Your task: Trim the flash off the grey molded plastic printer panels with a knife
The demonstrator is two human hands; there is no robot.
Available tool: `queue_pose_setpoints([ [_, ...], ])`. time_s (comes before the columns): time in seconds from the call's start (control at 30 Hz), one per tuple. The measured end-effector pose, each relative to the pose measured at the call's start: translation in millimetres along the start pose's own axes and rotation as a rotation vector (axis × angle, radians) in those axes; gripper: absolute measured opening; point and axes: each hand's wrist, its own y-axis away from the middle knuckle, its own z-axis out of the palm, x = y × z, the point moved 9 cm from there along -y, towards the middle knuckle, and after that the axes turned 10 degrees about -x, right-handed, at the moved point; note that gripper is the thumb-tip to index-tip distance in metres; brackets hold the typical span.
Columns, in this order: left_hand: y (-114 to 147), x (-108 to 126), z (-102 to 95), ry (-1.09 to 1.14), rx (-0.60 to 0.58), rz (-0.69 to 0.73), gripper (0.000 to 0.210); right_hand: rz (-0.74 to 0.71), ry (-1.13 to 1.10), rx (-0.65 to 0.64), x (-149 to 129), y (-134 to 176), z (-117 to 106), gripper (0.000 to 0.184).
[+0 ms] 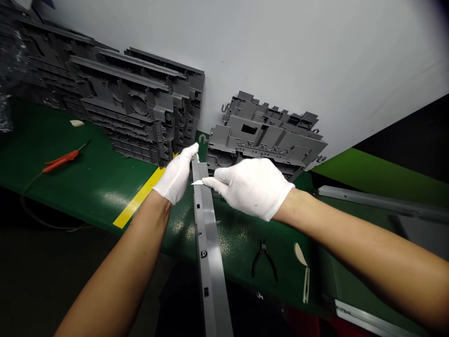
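A long grey plastic part point(212, 243) with small square cutouts runs from the bench toward me. My left hand point(178, 174), in a white glove, is closed around its far end. In my gloved right hand point(250, 187) is a small pointed blade point(197, 182), gripped between thumb and fingers. The blade lies across the part's upper face near its far end; its handle is hidden inside the hand. Just beyond my hands stand grey moulded plastic panels point(266, 135), stacked upright against the white wall.
More grey panels point(133, 98) lean at the left. On the green bench point(101, 173) lie an orange-handled tool point(61, 161) with a cable, yellow tape point(140, 199), black-handled pliers point(264, 262) and a cream-coloured piece point(300, 254). A metal rail point(382, 201) runs at the right.
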Motion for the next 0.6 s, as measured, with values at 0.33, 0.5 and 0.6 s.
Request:
queue_pose_setpoints([
  [0.33,13.0,6.3,18.9,-0.056,-0.355,0.068,0.025,0.093,-0.769,0.143,41.4,20.2,12.2,0.058],
  [0.5,12.7,22.3,4.3,-0.320,-0.235,0.076,0.031,0.171,-1.108,0.081,51.3,63.9,68.6,0.051],
  [0.6,42.4,78.8,7.4,-0.856,0.090,0.384,0.033,0.311,-1.301,0.081,65.1,102.4,118.1,0.052],
])
